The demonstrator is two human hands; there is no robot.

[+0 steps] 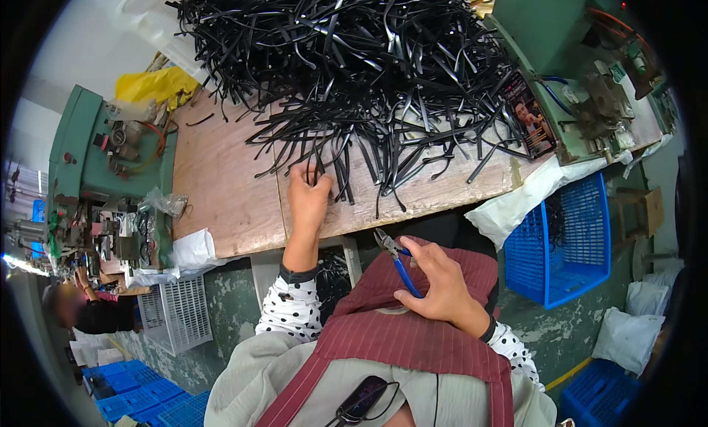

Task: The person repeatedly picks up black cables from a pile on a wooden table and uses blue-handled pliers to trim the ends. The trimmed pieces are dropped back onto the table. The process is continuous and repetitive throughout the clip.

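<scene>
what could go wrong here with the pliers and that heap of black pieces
The black pieces lie tangled, so pulling one out with the left hand could drag others along. Some lie near the front edge of the table and might slip off. The blue-handled pliers in the right hand are close to the apron and could catch its cloth.

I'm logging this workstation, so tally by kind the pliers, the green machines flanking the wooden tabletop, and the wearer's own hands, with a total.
Blue-handled pliers: 1
Green machines: 2
Wearer's hands, left hand and right hand: 2
Total: 5
</scene>
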